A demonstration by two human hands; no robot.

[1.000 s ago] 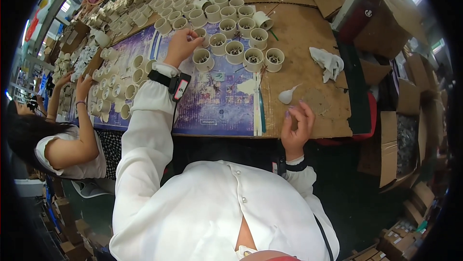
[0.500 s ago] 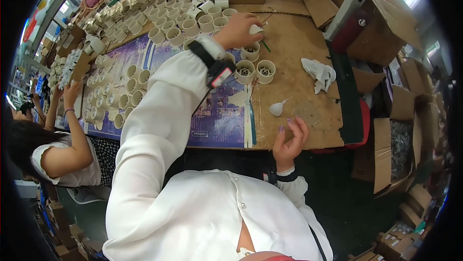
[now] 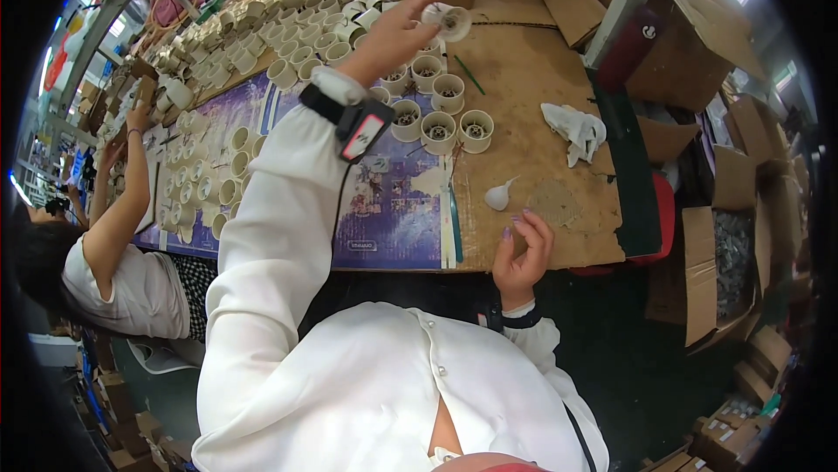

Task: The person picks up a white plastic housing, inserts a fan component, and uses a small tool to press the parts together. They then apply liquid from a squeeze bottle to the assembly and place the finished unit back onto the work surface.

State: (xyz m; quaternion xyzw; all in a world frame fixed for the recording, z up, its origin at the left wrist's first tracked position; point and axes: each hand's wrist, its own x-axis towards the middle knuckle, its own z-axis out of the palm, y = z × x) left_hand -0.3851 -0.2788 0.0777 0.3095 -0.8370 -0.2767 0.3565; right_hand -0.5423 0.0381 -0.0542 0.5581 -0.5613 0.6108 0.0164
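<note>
My left hand (image 3: 397, 38) reaches across the far part of the table, its fingers closed on the edge of a round white cup (image 3: 453, 23). The cup is tipped so its mouth shows, with small dark parts inside. Nearer me stand several cream cups (image 3: 438, 132) with dark parts in them. A green stick (image 3: 469, 74) lies to their right. My right hand (image 3: 525, 254) rests at the table's near edge, holding nothing, fingers loosely bent and thumb apart. Just beyond it lies a small white bulb-shaped thing (image 3: 499, 195) with a thin pointed tip.
A crumpled white cloth (image 3: 576, 133) lies on the cardboard table cover (image 3: 532, 79). Rows of cream cups (image 3: 301, 31) fill the far left. At the back right, a metal post (image 3: 630, 1) rises beside cartons. A co-worker (image 3: 131, 271) sits at left, arms raised.
My left hand has moved away and to the left, over the far cups; the white cup in it now shows its mouth. My right hand has stayed put. The co-worker's arms have shifted.
</note>
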